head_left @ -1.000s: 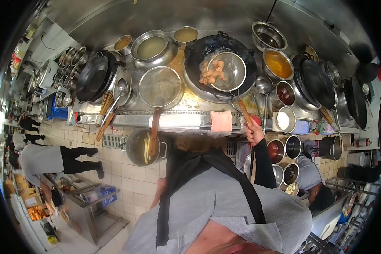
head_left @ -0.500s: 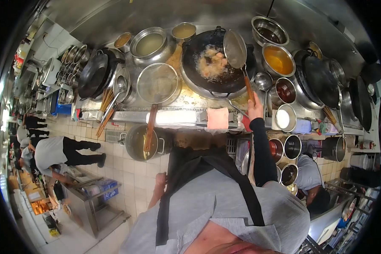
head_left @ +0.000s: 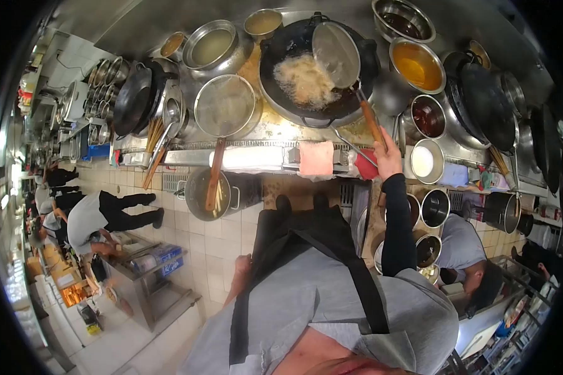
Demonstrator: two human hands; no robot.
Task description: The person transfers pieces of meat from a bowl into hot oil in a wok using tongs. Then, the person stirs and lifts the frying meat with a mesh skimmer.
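My right hand [head_left: 389,156] is closed around the wooden handle of a round mesh strainer [head_left: 336,55]. The strainer's mesh is tilted over the right side of a black wok [head_left: 288,103]. Pale battered pieces [head_left: 306,81] bubble in the wok's oil, partly under the mesh rim. Beside the hand lies a red cloth [head_left: 365,165]. My left hand [head_left: 243,265] hangs low by my apron, away from the stove. Its fingers are mostly hidden from this angle.
A second strainer [head_left: 224,105] rests left of the wok, its handle over a pot [head_left: 207,199]. Bowls of amber liquid [head_left: 418,66], red sauce [head_left: 427,117] and white contents [head_left: 426,161] stand at right. Co-workers [head_left: 84,219] bend at left and another person [head_left: 463,250] at right.
The whole view has shifted, with the stove higher in it. The strainer is still over the wok, and the bubbling foam looks wider and denser. My left hand stays low.
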